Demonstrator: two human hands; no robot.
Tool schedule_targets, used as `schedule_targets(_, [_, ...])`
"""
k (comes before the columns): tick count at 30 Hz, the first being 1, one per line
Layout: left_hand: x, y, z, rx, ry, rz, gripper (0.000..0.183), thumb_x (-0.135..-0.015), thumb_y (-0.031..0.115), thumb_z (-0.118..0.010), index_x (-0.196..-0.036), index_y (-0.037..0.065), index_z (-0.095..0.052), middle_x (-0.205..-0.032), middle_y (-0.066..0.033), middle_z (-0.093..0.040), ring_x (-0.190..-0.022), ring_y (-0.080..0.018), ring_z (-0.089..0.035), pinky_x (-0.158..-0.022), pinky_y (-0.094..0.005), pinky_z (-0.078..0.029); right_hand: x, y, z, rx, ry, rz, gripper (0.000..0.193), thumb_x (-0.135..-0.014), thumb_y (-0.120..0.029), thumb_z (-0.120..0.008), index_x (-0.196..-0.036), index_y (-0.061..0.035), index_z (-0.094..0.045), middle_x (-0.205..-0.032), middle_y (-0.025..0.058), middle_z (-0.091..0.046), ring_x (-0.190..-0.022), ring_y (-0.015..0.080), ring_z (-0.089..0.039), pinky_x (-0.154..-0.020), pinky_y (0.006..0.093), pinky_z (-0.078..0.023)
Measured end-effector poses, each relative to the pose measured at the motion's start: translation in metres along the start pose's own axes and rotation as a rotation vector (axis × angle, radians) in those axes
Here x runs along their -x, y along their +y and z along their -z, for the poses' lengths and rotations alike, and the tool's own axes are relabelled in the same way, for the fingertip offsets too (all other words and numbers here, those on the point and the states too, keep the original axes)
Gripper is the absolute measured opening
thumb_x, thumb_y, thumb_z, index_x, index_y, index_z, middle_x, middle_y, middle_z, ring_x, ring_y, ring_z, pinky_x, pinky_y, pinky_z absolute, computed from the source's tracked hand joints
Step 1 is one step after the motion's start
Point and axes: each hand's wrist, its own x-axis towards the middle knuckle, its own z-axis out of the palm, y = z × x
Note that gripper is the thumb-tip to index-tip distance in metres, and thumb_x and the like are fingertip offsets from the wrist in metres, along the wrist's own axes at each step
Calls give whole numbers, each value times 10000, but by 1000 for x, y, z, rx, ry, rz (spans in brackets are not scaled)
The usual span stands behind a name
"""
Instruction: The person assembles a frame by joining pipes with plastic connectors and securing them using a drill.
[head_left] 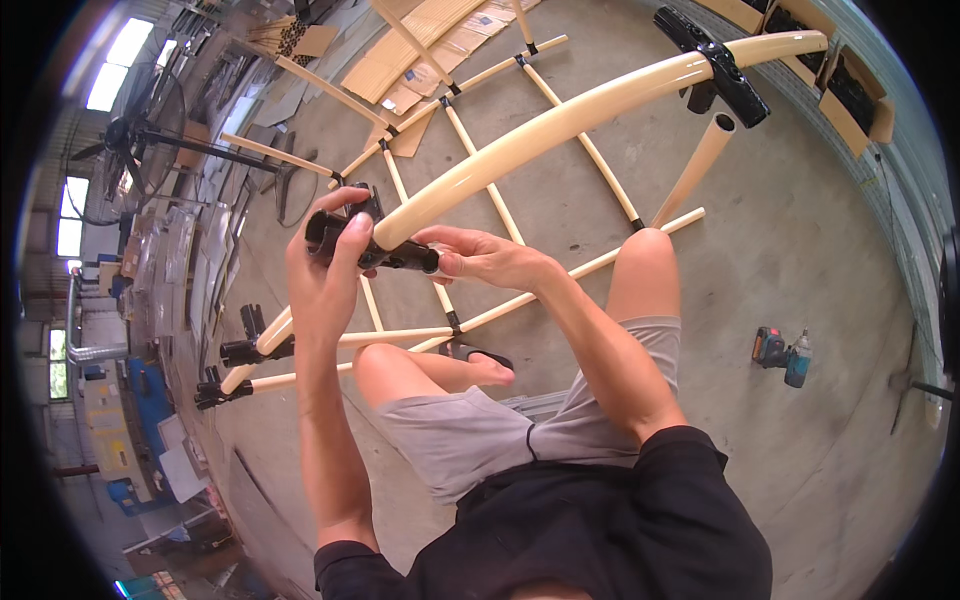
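A long cream-coloured pipe (560, 122) slants across in front of me, up to the right. Its near end sits at a black pipe joint (400, 257). My left hand (322, 272) is wrapped round the joint's left part, thumb on top. At the joint's right end, my right hand (492, 257) pinches with thumb and fingers; whether anything small is between them is hidden. Another black joint (735, 82) is fitted near the pipe's far end. Beneath lies a frame of cream pipes (487, 180) and black joints on the floor.
A teal cordless power tool (797, 360) and its dark battery end rest on the floor at right. Open cardboard boxes (850, 90) of black parts stand at the upper right. Left are a black fan (125, 138) and more joints (250, 345) on pipes. Flat cardboard (425, 60) lies farther off.
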Motion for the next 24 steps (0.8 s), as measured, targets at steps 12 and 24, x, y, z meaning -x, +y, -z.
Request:
schedule_targets(12, [5, 8, -11, -59, 64, 38, 413, -911, 288, -565, -1189, -5, -652, -787, -49, -639, -661, -107, -597, -550, -244, -465, -11, 24, -4, -155, 64, 48, 437, -942, -243, -727, -1318, -68, -589, -954, -22, -644, -917, 76, -548, -860, 273, -459])
schedule_targets(24, [2, 11, -12, -25, 45, 109, 391, -931, 329, -556, -1157, 30, -670, -775, -15, -608, -660, -76, -564, -529, -224, -419, -12, 22, -14, 65, 102, 113, 448, -829, -157, -814, -1238, -111, -638, -989, -1, -675, -996, 109, -580, -885, 313, -463])
